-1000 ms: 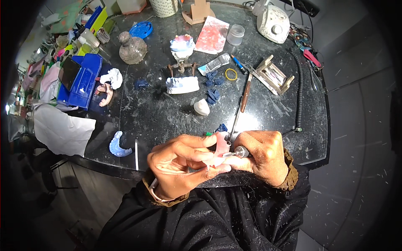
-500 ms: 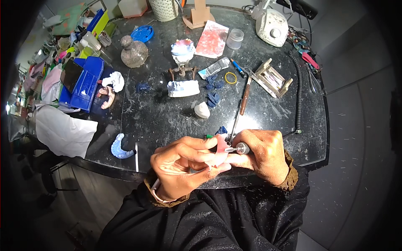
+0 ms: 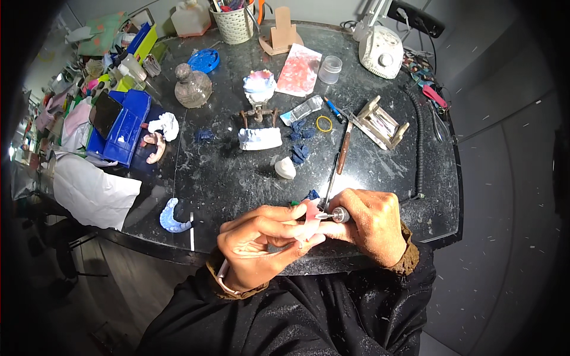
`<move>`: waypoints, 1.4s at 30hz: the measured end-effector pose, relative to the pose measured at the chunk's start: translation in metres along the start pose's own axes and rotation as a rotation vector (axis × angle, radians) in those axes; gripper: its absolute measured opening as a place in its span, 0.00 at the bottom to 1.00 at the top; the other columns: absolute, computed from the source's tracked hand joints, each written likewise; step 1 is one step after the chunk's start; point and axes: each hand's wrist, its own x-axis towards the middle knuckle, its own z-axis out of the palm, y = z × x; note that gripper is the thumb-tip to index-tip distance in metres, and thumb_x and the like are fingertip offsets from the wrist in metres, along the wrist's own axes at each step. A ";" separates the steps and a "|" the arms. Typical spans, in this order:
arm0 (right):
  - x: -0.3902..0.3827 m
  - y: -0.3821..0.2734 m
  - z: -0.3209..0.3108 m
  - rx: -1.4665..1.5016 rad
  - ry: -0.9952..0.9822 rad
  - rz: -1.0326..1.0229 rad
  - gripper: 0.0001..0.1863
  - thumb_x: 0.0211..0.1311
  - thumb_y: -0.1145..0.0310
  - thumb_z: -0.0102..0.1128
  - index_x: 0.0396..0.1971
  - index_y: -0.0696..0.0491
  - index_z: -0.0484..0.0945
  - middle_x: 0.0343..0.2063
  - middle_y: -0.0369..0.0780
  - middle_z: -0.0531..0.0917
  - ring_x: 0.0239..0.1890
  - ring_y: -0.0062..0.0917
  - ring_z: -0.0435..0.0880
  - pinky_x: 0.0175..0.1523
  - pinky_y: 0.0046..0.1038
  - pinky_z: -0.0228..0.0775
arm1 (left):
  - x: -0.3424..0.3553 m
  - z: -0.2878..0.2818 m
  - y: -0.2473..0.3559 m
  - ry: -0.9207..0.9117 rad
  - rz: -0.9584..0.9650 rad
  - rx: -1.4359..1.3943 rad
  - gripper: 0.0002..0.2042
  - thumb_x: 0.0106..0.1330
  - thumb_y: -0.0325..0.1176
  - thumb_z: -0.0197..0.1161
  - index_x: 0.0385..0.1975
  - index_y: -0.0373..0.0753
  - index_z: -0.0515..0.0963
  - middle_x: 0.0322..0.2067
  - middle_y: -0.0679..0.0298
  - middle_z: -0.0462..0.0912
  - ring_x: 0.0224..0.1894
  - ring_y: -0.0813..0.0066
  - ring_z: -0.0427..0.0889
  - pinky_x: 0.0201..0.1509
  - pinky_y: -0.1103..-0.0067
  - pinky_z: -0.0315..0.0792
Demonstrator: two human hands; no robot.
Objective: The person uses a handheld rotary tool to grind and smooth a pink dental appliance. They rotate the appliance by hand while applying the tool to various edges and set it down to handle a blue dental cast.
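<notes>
My left hand (image 3: 256,238) pinches a pink acrylic denture base (image 3: 310,222) between thumb and fingers near the table's front edge. In my right hand (image 3: 375,224) is a rotary handpiece (image 3: 340,215), gripped with its bur pointing left. The bur tip meets or nearly meets the pink piece; actual contact is too small to tell. Part of the denture base is hidden by my left fingers. Just beyond my hands lie a crumpled dark blue scrap (image 3: 312,195) and a wood-handled spatula (image 3: 343,153).
Dental casts on an articulator (image 3: 259,113) stand mid-table, with a white plaster piece (image 3: 285,168) nearer. A blue arch-shaped piece (image 3: 172,217) lies front left, beside a white sheet (image 3: 95,188) and blue box (image 3: 126,127). At right are a coiled cord (image 3: 420,142) and a white control unit (image 3: 381,53).
The view has tilted slightly, so the table's things sit a little lower. The pink denture base appears turned slightly in my left hand; both hands keep their grips.
</notes>
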 end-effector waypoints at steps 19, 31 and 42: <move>0.003 0.003 -0.003 -0.064 -0.014 -0.044 0.25 0.44 0.48 0.67 0.14 0.50 0.63 0.09 0.34 0.67 0.12 0.24 0.73 0.17 0.27 0.61 | 0.000 0.001 -0.001 -0.013 -0.006 0.028 0.14 0.40 0.17 0.74 0.25 0.30 0.75 0.31 0.50 0.80 0.34 0.65 0.84 0.37 0.76 0.82; 0.002 0.002 -0.007 -0.128 -0.082 -0.049 0.24 0.45 0.48 0.66 0.15 0.49 0.64 0.10 0.34 0.69 0.13 0.25 0.75 0.17 0.27 0.61 | -0.003 0.001 -0.006 -0.001 0.031 0.021 0.13 0.39 0.15 0.73 0.24 0.30 0.76 0.32 0.51 0.79 0.36 0.63 0.84 0.39 0.74 0.82; 0.002 0.004 -0.008 -0.066 -0.094 -0.143 0.24 0.45 0.49 0.66 0.15 0.50 0.64 0.10 0.34 0.69 0.13 0.26 0.74 0.18 0.27 0.62 | -0.004 -0.001 -0.005 0.003 -0.010 -0.024 0.14 0.40 0.17 0.74 0.23 0.32 0.75 0.31 0.54 0.79 0.35 0.65 0.84 0.44 0.71 0.80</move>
